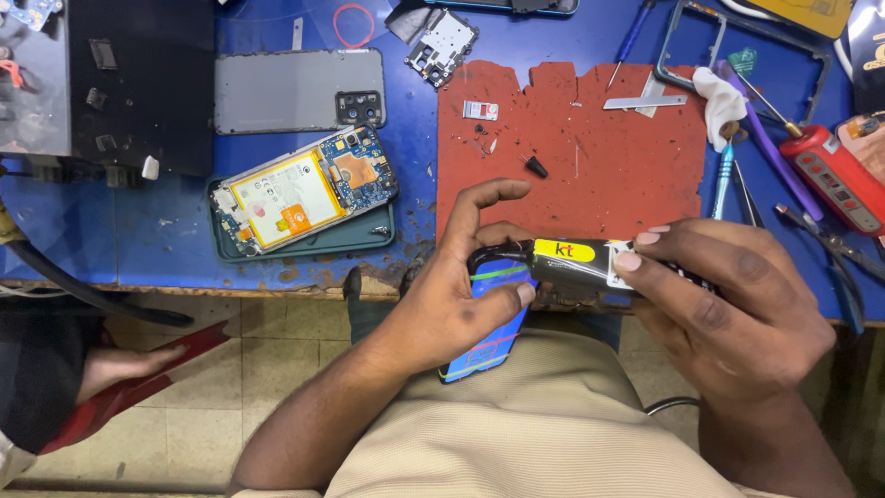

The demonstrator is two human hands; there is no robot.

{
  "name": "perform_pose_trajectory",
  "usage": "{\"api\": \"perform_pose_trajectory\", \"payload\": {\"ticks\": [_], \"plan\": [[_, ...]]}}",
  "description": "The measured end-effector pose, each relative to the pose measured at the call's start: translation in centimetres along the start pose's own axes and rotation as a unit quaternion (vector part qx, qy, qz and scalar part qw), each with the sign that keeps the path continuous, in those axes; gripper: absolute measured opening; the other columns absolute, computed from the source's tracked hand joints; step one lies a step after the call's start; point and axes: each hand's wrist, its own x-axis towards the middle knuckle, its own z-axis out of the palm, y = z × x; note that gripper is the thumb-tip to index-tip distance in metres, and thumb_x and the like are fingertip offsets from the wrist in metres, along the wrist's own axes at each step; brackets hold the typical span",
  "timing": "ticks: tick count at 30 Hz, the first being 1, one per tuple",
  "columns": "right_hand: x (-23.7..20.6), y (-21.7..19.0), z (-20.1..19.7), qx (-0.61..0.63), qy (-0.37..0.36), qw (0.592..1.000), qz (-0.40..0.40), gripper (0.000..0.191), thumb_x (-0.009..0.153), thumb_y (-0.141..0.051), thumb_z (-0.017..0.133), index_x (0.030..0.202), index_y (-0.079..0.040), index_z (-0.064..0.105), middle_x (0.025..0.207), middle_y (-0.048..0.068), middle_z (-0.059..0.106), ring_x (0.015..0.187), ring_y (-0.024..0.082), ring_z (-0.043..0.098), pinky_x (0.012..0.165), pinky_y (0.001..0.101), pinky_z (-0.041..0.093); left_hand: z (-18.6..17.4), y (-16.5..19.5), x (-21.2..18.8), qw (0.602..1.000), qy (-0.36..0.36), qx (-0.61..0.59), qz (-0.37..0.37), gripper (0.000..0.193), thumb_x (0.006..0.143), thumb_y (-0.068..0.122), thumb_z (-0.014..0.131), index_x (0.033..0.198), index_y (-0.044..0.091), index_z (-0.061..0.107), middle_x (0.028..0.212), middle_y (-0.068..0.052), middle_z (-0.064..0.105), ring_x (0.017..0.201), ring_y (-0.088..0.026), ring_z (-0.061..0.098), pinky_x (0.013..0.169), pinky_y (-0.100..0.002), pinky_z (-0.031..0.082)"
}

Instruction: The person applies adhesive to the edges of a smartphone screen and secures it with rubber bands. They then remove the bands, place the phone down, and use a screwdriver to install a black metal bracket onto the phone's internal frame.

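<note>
Phone point(487, 323) in left hand point(452, 295); black tool point(576, 263) in right hand point(728, 304)

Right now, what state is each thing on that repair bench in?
Left hand: gripping a blue phone.
Right hand: holding a black tool with a yellow label against the phone.
Opened phone: back off, battery and board exposed.
Grey back cover: detached, lying flat.
Red mat: edges ragged.

phone point(487, 323) mostly under left hand point(442, 304); pliers point(834, 254) half hidden
</note>
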Motion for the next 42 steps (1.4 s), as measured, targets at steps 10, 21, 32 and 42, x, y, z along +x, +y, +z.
{"api": "perform_pose_trajectory", "payload": {"ticks": [10,21,32,42], "plan": [[0.5,-0.7,0.0,0.024,-0.006,1.000,0.003,0.032,0.074,0.000,0.088,0.102,-0.005,0.075,0.096,0.011,0.068,0.090,0.028,0.070,0.077,0.0368,0.059,0.3,-0.2,0.0,1.000,-0.010,0.001,0.005,0.079,0.087,-0.002,0.065,0.154,0.009,0.026,0.118,-0.010,0.069,0.111,-0.016,0.068,0.102,-0.033,0.054],[-2.6,2.3,0.3,0.003,0.025,0.999,0.026,0.033,0.087,0.009,0.084,0.114,-0.008,0.075,0.102,0.009,0.071,0.093,0.024,0.072,0.081,0.0308,0.059,-0.1,-0.1,-0.3,1.000,0.000,-0.022,0.021,0.079,0.090,-0.002,0.065,0.157,0.007,0.025,0.123,-0.012,0.067,0.115,-0.016,0.065,0.105,-0.032,0.051],[-1.6,4.2,1.6,-0.158,-0.008,0.983,0.095,0.046,0.098,-0.021,0.083,0.135,0.000,0.066,0.147,0.024,0.057,0.134,0.040,0.051,0.115,0.0557,0.040,0.0,-0.5,0.0,0.994,0.003,-0.103,0.027,0.087,0.084,-0.007,0.059,0.160,0.008,0.018,0.123,-0.014,0.063,0.114,-0.020,0.070,0.104,-0.036,0.057],[-1.7,-1.1,5.5,0.049,-0.120,0.991,-0.040,0.071,0.102,-0.070,0.037,0.146,-0.021,0.066,0.167,0.019,0.026,0.156,0.046,0.015,0.126,0.0675,0.010,0.8,-0.4,0.3,0.998,-0.008,-0.030,0.058,0.093,0.081,-0.006,0.061,0.161,0.009,0.017,0.135,-0.011,0.058,0.128,-0.020,0.062,0.111,-0.034,0.051]]}}
